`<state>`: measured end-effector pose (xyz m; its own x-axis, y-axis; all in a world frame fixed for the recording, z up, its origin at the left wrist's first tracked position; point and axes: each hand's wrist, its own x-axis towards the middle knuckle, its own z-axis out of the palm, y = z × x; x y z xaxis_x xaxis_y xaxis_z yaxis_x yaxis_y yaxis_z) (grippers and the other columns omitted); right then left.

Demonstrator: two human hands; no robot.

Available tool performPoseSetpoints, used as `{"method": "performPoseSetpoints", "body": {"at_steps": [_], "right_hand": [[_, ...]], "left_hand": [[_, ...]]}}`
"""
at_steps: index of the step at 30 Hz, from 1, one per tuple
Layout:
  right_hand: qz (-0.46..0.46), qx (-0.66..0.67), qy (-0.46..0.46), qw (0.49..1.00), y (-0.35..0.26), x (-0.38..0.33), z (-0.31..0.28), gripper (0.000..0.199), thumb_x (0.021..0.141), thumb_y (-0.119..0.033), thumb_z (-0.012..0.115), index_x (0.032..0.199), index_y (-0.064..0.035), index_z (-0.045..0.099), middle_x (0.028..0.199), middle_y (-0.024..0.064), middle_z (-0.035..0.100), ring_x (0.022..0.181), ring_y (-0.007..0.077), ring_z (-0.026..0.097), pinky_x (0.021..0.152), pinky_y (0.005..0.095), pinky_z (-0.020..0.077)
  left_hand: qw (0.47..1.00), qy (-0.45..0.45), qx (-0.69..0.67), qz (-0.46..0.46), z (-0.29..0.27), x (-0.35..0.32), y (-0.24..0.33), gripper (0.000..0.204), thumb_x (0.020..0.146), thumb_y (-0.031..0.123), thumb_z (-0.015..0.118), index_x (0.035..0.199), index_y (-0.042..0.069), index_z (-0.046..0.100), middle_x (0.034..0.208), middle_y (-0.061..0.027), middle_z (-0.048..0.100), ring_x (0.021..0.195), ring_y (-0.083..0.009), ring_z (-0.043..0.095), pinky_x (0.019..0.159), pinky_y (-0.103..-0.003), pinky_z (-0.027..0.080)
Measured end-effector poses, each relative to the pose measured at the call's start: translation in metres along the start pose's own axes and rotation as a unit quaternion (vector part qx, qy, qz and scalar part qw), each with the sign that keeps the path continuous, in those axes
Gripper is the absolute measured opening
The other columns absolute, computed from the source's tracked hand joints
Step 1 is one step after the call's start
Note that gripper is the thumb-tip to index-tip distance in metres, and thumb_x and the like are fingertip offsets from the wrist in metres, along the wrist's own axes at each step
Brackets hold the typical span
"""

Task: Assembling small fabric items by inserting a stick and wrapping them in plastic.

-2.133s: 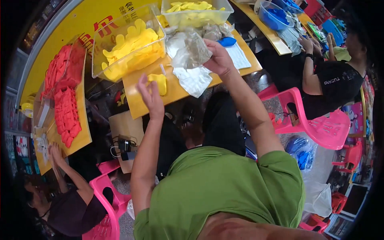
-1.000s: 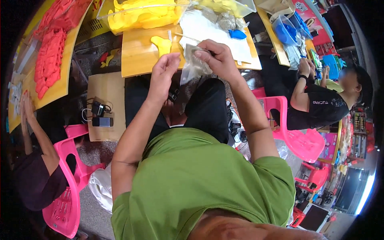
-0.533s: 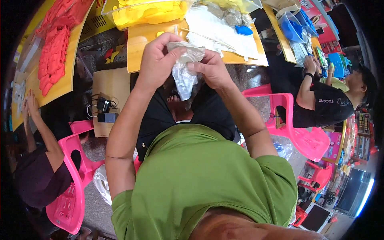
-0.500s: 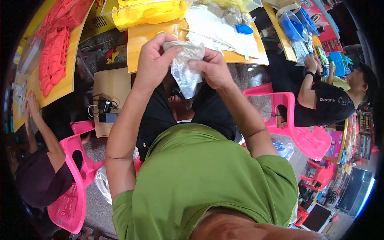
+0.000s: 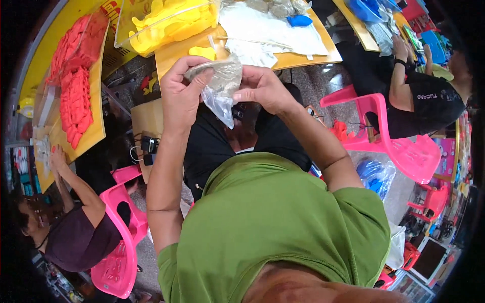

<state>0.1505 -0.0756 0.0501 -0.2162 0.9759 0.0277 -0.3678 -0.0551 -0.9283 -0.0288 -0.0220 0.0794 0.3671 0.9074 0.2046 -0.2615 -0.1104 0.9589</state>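
A clear plastic bag point(image 5: 218, 103) is held up in front of me, just off the table's near edge. Its upper part wraps a greyish mass point(image 5: 222, 74), and its lower end hangs down to a loose point. My left hand point(image 5: 184, 88) pinches the bag's left side, thumb in front. On the opposite side, my right hand point(image 5: 262, 91) grips it between thumb and fingers. Behind the left hand a flat yellow piece point(image 5: 203, 52) lies on the wooden table point(image 5: 169, 54).
A clear bin of yellow pieces point(image 5: 174, 25) stands at back left. White sheets point(image 5: 275, 30) bear a thin stick point(image 5: 255, 42) and a blue fish-shaped piece point(image 5: 299, 20). Red packs point(image 5: 76, 106) fill the left table. People sit on pink chairs point(image 5: 121, 252) at both sides.
The view has shifted, bringing more of the left worker into sight. The bag has turned in my hands, showing the greyish mass at the top and the clear point below.
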Motion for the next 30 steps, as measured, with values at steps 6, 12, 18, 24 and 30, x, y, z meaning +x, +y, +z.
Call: {"method": "performPoseSetpoints", "body": {"at_steps": [6, 12, 18, 24, 30], "right_hand": [[-0.03, 0.076, 0.042, 0.996, 0.015, -0.009, 0.015, 0.014, 0.079, -0.005, 0.065, 0.092, -0.0007, 0.061, 0.082, 0.0013, 0.063, 0.072, 0.0082, 0.057, 0.066, 0.0232, 0.0459], [-0.172, -0.22, 0.065, 0.958, 0.029, -0.011, -0.01, 0.013, 0.075, -0.008, 0.066, 0.075, 0.001, 0.057, 0.064, 0.0, 0.054, 0.06, 0.0057, 0.045, 0.053, 0.0242, 0.0388], [-0.153, -0.288, 0.046, 0.944, 0.02, -0.018, -0.012, 0.012, 0.076, -0.009, 0.067, 0.079, -0.0002, 0.059, 0.065, 0.0017, 0.056, 0.062, 0.0074, 0.05, 0.056, 0.0245, 0.0414], [-0.062, -0.108, 0.025, 0.992, 0.018, -0.019, -0.009, 0.012, 0.08, -0.004, 0.064, 0.09, 0.0002, 0.06, 0.078, -0.0013, 0.059, 0.071, 0.0054, 0.053, 0.063, 0.021, 0.0442], [-0.112, -0.121, 0.098, 0.981, 0.026, -0.024, 0.004, 0.015, 0.082, -0.002, 0.06, 0.097, 0.0025, 0.059, 0.085, -0.0006, 0.06, 0.076, 0.0046, 0.054, 0.067, 0.0204, 0.0454]], "left_hand": [[0.999, 0.02, 0.026, 0.02, 0.009, -0.004, 0.008, 0.008, 0.083, 0.003, 0.062, 0.09, 0.001, 0.057, 0.082, 0.0019, 0.057, 0.073, -0.0036, 0.05, 0.065, -0.018, 0.04], [0.997, -0.015, 0.079, 0.008, -0.004, -0.012, 0.0, 0.008, 0.084, 0.004, 0.061, 0.09, 0.002, 0.057, 0.082, 0.0009, 0.058, 0.078, -0.0048, 0.052, 0.07, -0.019, 0.042], [0.994, -0.018, 0.109, -0.011, -0.003, -0.013, 0.007, 0.01, 0.083, 0.001, 0.06, 0.093, 0.001, 0.057, 0.084, 0.0001, 0.059, 0.076, -0.006, 0.054, 0.071, -0.019, 0.043], [0.995, -0.027, 0.066, -0.068, -0.002, -0.016, 0.003, 0.03, 0.083, -0.004, 0.054, 0.113, -0.004, 0.055, 0.104, -0.0078, 0.06, 0.096, -0.0116, 0.056, 0.087, -0.024, 0.042], [0.999, 0.014, 0.037, -0.023, -0.006, -0.021, -0.006, 0.03, 0.084, -0.006, 0.053, 0.114, -0.005, 0.055, 0.107, -0.0099, 0.06, 0.097, -0.0133, 0.057, 0.088, -0.025, 0.043]]}}
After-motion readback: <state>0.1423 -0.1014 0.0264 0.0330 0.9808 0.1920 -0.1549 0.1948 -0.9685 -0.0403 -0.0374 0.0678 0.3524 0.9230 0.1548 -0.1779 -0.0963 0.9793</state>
